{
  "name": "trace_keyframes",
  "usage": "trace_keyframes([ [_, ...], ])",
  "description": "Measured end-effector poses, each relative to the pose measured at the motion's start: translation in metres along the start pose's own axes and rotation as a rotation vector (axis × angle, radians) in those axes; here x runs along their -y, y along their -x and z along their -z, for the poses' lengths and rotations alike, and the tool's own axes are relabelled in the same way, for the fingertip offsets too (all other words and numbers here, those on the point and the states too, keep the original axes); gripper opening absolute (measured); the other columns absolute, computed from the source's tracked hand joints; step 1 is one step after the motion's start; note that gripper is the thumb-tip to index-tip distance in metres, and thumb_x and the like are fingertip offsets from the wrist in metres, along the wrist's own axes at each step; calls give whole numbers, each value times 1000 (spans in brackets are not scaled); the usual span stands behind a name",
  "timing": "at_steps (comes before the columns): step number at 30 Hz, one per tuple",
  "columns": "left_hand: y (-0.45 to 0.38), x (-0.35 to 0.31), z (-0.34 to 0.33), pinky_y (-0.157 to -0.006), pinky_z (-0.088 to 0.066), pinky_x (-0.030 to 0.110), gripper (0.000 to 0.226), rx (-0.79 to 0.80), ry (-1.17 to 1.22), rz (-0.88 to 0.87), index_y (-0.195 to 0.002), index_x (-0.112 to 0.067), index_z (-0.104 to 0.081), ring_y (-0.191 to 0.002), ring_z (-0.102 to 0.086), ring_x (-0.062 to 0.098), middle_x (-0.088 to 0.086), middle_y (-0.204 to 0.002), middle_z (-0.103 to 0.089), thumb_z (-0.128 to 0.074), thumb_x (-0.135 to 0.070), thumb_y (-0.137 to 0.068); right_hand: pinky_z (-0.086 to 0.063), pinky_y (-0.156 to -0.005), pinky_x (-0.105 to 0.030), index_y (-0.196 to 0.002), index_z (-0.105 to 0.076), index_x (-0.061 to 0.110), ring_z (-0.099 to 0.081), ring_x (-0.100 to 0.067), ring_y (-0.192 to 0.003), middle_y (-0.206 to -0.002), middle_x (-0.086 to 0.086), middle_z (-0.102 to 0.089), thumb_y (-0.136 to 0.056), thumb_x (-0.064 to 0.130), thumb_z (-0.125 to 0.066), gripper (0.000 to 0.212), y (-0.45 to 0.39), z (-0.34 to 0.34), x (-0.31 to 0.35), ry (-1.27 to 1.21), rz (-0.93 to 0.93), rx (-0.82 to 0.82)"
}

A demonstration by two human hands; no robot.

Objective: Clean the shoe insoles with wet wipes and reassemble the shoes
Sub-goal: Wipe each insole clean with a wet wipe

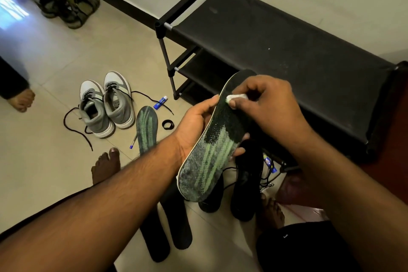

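Had the green-streaked insole (pixel 217 139) up in the air over the floor (pixel 55 161), tilted toe-end away, so no bench needed. Left hand (pixel 196 121) cupped underneath around the middle, fingers (pixel 239 151) curled round the far edge and thumb along the near one. Probably held like that to keep the top face flat and stiff against rubbing. Right hand (pixel 262 99) pinched a small wadded wet wipe (pixel 237 96) between thumb and fingertips, pressed onto the insole near the toe end. Toe half looked darker, heel half paler and dusty, so guessing roughly halfway through this one, but only a guess.

Matching insole (pixel 146 131) lay flat on the floor just beside the grey sneakers (pixel 108 106), well clear of the working spot. Sneakers stood side by side, laces loose and trailing, mouths open. Looked empty inside, which fits the insoles being out, though couldn't see right to the bottom. Two plain black insoles (pixel 165 227) lay near the feet, and what looked like a pair of black shoes (pixel 245 181) sat right under the held insole. Contents too dark to tell.

Black shoe rack (pixel 276 46) against the wall, top shelf bare, lower shelves mostly hidden. Blue tube (pixel 160 103), hair tie (pixel 167 124) and pen (pixel 133 142) scattered about. Olive sandals (pixel 70 6) off in the corner. No wipes pack in sight.
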State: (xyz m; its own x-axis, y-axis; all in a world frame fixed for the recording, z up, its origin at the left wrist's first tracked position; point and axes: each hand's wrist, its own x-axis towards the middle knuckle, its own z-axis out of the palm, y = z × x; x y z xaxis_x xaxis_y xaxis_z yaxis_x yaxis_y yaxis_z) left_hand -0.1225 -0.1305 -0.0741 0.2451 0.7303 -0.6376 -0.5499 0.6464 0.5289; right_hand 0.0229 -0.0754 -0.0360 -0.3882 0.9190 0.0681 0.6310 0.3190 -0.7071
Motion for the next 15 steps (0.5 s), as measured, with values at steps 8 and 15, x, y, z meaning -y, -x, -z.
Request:
trace_keyframes([
  [8, -4, -7, -3, -59, -56, 18, 74, -20, -113, -155, -52, -10, -74, -62, -70, 9, 3, -63, -71, -31, -38, -105, -54, -70, -22, -86, -75, 18, -66, -3, -77, -84, 7, -69, -75, 20, -81, 13, 13, -9, 24, -130, 134, 461],
  [15, -9, -3, -1, -76, -54, 48, 58, 31, 20, -57, -74, -14, -80, -72, -69, 32, 14, -78, -72, -36, -40, -102, -51, -72, -26, -82, -73, 21, -62, -2, -79, -82, 11, -66, -79, 23, -77, 5, -1, -1, 0, 28, -3, -16],
])
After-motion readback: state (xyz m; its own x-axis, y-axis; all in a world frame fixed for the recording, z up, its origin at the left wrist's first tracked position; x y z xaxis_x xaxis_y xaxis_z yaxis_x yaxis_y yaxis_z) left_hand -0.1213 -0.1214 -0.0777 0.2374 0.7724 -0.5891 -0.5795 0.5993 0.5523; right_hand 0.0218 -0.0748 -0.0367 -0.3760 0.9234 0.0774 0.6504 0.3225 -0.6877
